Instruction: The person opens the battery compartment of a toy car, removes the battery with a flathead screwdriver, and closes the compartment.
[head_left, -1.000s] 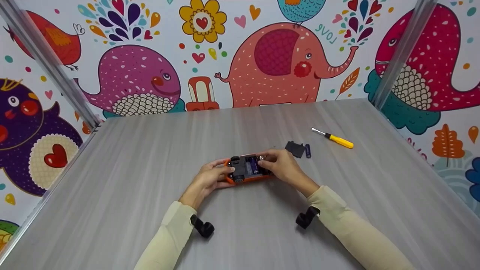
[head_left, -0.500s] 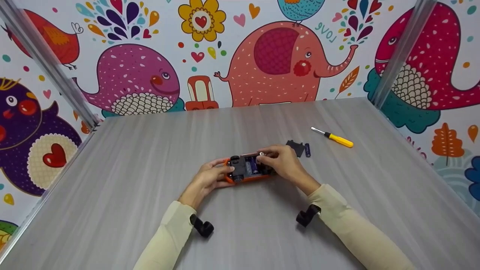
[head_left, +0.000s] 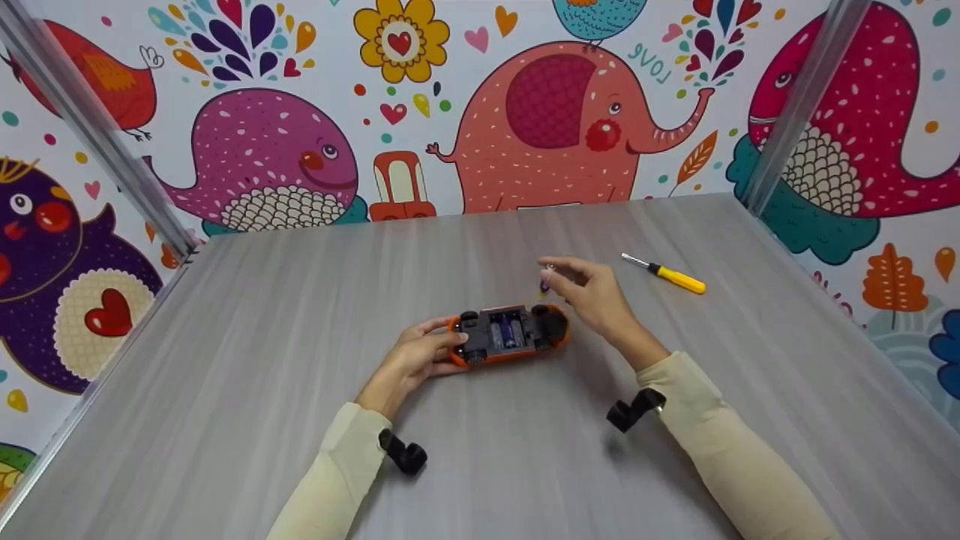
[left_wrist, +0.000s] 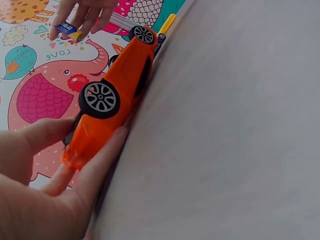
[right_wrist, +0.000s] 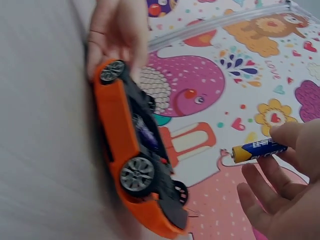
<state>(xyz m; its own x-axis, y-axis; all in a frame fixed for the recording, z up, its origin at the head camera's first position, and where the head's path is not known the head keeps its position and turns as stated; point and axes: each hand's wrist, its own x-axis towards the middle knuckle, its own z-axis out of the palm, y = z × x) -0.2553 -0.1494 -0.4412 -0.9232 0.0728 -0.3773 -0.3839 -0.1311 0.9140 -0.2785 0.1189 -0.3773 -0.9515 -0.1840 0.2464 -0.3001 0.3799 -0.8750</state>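
An orange toy car lies wheels-up in the head view, its dark underside showing an open battery compartment. At least one blue-purple battery sits inside that compartment. My left hand grips one end of the car, thumb on the underside and fingers around the body. Beyond the car and to its right, my right hand is raised, pinching a blue and yellow battery between thumb and fingers. That battery is apart from the car.
A yellow-handled screwdriver lies on the grey table, to the right beyond my right hand. A patterned wall with animal drawings closes off the back, and metal posts stand at the corners.
My right hand has lifted away from the compartment, up and to the right, carrying the battery. It now covers the dark cover and loose battery seen earlier. The left hand and car have stayed put.
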